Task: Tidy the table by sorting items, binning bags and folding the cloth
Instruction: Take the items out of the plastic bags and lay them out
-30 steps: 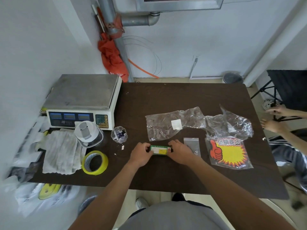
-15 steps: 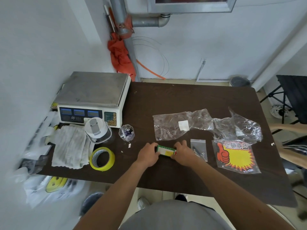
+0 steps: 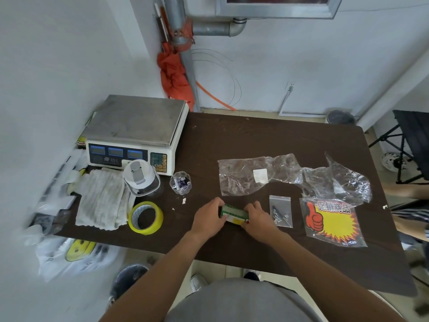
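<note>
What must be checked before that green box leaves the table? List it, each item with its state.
1. Grip: left hand and right hand hold the green box by its ends. Ok.
2. Box off the table: cannot tell.
3. Screw bag clear of the right hand: it lies right beside the fingers. Cannot tell.
4. Clear bags binned: they lie on the table. Not ok.
5. Bin in sight: it stands below the table's near edge. Ok.

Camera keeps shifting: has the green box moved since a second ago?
No. The green box sits as far left of the screw bag as before, between left hand and right hand.
</note>
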The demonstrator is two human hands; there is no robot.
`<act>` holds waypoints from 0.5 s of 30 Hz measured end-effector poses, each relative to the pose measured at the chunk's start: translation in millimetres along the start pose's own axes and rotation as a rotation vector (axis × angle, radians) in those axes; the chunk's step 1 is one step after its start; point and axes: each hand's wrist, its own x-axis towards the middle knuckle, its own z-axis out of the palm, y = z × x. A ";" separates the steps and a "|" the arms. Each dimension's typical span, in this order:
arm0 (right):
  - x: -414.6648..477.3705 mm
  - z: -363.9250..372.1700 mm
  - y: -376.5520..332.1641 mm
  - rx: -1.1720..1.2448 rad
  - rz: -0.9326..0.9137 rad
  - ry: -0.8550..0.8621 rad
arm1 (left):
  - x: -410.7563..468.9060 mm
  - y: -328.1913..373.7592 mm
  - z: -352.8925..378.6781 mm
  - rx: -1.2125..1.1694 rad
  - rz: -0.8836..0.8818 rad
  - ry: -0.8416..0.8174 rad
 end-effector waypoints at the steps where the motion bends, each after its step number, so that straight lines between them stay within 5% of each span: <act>1: -1.5 2.5 0.3 -0.006 -0.020 0.008 | -2.6 -1.1 0.4 -0.003 0.005 -0.004; 15: -5.9 13.1 -11.1 0.043 -0.109 0.065 | -25.3 -18.0 2.1 0.057 0.078 0.033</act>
